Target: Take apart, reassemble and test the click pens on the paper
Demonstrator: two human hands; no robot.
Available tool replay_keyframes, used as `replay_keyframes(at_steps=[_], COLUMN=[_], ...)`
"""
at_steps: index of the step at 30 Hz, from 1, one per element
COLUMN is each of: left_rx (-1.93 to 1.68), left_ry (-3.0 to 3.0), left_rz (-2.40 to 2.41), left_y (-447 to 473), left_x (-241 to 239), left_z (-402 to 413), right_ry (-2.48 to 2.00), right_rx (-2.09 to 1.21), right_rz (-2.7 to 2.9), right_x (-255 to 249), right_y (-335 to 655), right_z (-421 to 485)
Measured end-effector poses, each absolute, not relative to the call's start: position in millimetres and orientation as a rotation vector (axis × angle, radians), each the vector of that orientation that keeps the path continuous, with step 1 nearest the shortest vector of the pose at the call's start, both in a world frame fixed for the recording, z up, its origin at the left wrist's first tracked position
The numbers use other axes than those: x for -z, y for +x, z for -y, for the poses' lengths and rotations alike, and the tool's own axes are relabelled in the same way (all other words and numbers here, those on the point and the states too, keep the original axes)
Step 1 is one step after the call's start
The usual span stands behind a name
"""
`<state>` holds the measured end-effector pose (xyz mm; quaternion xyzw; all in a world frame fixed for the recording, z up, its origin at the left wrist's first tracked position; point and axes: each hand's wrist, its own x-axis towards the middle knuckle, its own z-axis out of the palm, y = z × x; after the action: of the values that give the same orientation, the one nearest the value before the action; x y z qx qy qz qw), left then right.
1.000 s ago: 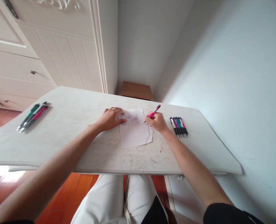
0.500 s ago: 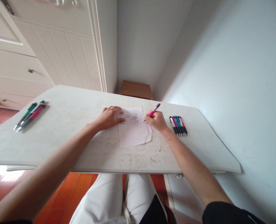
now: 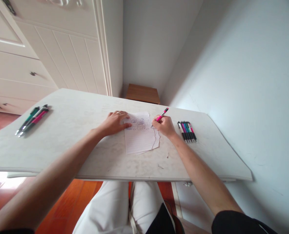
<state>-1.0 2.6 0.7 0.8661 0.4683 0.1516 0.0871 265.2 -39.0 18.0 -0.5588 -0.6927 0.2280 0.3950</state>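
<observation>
While the right hand (image 3: 165, 126) pinches the pink ballpoint (image 3: 162, 114), the left hand (image 3: 114, 123) rests half-open on lined paper (image 3: 139, 141). We judge the ballpoint light, rigid, best gripped low.

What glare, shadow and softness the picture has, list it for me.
Head view: glare whitens the floor at lower left; head view: a soft-edged shadow darkens part of the right-hand wall; head view: the inked paper is too soft to read.
</observation>
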Motion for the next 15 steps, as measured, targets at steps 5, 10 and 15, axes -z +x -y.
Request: replay_keyframes(at_steps=[5,10,15], left_rx=[-0.439,-0.434,-0.451], left_ry=[2.577,2.576,2.575], left_rz=[-1.393,-1.396,-1.394], left_y=[-0.9,-0.8,-1.3], left_x=[-2.0,-1.9,-1.3], left_z=[-2.1,-2.7,-2.5], right_ry=[-1.423,-1.451,-1.451], right_rx=[-0.551,-0.521,-0.542], right_rz=[1.758,1.776,1.781], right_x=[-18.3,-18.4,-18.2], right_y=[264.6,263.8,262.2], right_z=[38.8,39.1,40.7])
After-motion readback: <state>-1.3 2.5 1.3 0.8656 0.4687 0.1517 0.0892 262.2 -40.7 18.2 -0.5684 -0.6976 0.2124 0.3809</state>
